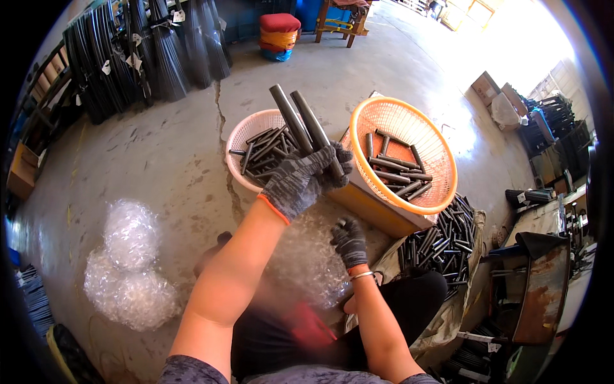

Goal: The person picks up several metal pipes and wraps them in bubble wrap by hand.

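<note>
A: What is the gloved left hand (300, 182) grasping?
B: It is clasping two dark metal tubes (311, 123), slanting across the right rim of the pink basket (233, 157).
A: The right hand (349, 243)?
B: It is curling near the box (377, 214)'s lower edge; I cannot tell whether it is gripping anything.

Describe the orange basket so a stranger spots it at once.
On the grey floor, right of the left hand, stands a box. The orange basket sits on top; its vivid colour sets it apart from the pale pink basket.
</note>
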The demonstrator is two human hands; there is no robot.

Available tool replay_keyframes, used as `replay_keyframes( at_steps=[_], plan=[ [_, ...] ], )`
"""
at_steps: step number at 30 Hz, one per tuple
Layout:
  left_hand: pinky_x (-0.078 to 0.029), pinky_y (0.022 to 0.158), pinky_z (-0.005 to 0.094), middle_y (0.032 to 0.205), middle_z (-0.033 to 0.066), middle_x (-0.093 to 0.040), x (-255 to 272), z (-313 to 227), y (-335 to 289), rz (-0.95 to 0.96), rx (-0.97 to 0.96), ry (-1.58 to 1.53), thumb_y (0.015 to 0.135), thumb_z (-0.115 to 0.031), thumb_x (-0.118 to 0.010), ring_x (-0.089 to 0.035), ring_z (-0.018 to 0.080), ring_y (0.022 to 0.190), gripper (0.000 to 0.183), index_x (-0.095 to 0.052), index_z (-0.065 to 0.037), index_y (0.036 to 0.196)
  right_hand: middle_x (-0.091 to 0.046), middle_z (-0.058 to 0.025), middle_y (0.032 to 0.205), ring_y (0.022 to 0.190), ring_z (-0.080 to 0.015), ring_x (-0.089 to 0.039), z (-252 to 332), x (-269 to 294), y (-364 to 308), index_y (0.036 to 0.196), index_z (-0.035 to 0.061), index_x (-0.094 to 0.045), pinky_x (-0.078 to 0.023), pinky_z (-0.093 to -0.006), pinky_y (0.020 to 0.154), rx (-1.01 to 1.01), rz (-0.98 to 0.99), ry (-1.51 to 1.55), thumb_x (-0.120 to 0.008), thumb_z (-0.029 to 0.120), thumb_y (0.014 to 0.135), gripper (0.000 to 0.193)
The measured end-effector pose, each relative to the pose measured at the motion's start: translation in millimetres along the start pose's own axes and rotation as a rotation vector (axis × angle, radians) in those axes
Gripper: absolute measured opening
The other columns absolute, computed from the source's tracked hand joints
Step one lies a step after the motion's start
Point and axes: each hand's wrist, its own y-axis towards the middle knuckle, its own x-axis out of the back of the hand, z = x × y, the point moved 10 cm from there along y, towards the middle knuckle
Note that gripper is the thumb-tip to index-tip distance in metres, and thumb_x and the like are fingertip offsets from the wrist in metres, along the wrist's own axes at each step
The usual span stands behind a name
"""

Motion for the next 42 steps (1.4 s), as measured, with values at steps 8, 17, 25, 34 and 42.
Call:
replay_keyframes(
  at_steps=[8,17,25,34,42],
  plan=[
    [-0.050,0.068,0.0409,0.082,0.0155,-0.064,14,53,-11,0.339,0.145,2.309,0.077,-0.008,-0.060,-0.063,0.0304,0.077,0.019,-0.063,-0.005,0.095,-0.057,-0.0074,0.105,0.066,-0.0129,-0.056,133,-6,-51,0.128,0.0107,-0.042,-0.044,-0.0212,0.051,0.232,0.074,0.471,-0.067,0.018,0.082,0.052],
    [-0.051,0.069,0.0410,0.084,0.0145,-0.065,30,85,-20,0.570,0.405,2.423,0.079,-0.007,-0.055,-0.064,0.0306,0.082,0.016,-0.064,-0.006,0.092,-0.059,-0.0083,0.084,0.054,-0.0150,-0.052,31,-21,-76,0.106,0.0038,-0.056,-0.046,-0.0263,0.052,-0.335,0.212,0.268,-0.057,0.027,0.091,0.028],
    [-0.050,0.076,0.0401,0.098,0.0154,-0.062,32,63,-15,0.338,0.143,2.382,0.080,-0.011,-0.057,-0.063,0.0299,0.092,0.021,-0.060,-0.006,0.099,-0.055,-0.0097,0.076,0.065,-0.0223,-0.053,-147,-3,-86,0.095,0.0058,-0.057,-0.047,-0.0324,0.059,-0.610,-0.241,0.752,-0.054,0.024,0.090,0.019],
    [-0.049,0.080,0.0391,0.099,0.0126,-0.063,20,47,-14,0.311,0.130,2.329,0.077,-0.021,-0.065,-0.062,0.0283,0.095,0.032,-0.060,-0.007,0.104,-0.062,-0.0215,0.088,0.082,-0.0402,-0.059,-81,-22,28,0.099,0.0072,-0.061,-0.048,-0.0453,0.073,0.226,-0.036,-0.906,-0.059,0.025,0.081,0.025],
    [-0.050,0.078,0.0401,0.097,0.0136,-0.064,29,44,-16,0.253,0.179,2.316,0.075,-0.019,-0.065,-0.063,0.0291,0.093,0.027,-0.060,-0.008,0.099,-0.061,-0.0151,0.103,0.097,-0.0296,-0.058,-18,-101,72,0.113,0.0052,-0.054,-0.046,-0.0360,0.085,0.258,0.236,-0.125,-0.056,0.023,0.086,0.033]
  ],
)
